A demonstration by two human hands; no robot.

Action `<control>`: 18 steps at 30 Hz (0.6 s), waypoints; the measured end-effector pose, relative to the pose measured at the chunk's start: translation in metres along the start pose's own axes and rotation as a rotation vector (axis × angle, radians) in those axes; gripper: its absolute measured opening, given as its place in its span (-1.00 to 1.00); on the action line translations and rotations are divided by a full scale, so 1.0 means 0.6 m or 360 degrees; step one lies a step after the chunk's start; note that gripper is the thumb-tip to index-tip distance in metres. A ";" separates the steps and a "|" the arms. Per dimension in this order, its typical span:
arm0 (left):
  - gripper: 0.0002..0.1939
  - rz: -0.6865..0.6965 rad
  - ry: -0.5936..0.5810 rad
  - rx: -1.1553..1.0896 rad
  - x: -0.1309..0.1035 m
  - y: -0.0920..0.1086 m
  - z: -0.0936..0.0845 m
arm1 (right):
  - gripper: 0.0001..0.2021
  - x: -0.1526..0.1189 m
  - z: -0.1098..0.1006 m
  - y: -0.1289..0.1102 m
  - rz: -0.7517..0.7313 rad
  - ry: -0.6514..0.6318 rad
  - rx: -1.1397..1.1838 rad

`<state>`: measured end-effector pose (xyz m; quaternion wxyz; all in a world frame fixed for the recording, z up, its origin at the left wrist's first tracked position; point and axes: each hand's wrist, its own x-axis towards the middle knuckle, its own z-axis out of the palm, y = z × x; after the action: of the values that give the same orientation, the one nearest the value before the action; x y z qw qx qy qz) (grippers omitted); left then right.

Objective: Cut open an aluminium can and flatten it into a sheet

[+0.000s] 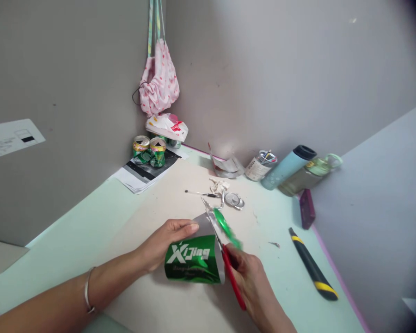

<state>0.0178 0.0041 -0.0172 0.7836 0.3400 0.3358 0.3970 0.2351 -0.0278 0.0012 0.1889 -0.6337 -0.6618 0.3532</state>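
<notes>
While my left hand [171,239] pinches the green metal sheet [194,273] at its upper left above the desk [72,240], my right hand [249,273], closed around red-handled scissors [233,280], holds their blades by its right edge. The sheet curls, glossy, white-lettered "XiJing", grey inside.

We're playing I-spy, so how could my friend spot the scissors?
On the pale table, find the person's right hand. It holds the scissors beside the curved green sheet. Their red handle sets them apart from the black-and-yellow tool farther right.
</notes>
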 end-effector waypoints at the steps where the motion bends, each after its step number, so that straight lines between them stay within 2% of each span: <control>1: -0.65 -0.0002 -0.0001 0.0002 0.001 -0.001 -0.001 | -0.77 0.000 0.000 0.000 0.0020 -0.0003 0.0022; 6: -0.65 0.0006 -0.0022 0.0033 0.006 -0.006 -0.007 | -0.69 0.004 0.000 0.005 0.0150 -0.0140 0.0235; 12: -0.63 0.0068 -0.0035 0.0134 0.010 -0.007 -0.010 | -0.53 0.016 -0.008 0.017 0.0151 -0.0090 0.0288; 18: -0.66 0.0330 0.0057 0.0405 0.008 0.000 -0.011 | -0.46 0.018 -0.021 0.005 0.0021 -0.0175 0.0955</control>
<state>0.0147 0.0101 -0.0224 0.6828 0.4623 0.3604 0.4360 0.2445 -0.0146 0.0053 0.3293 -0.5338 -0.5329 0.5680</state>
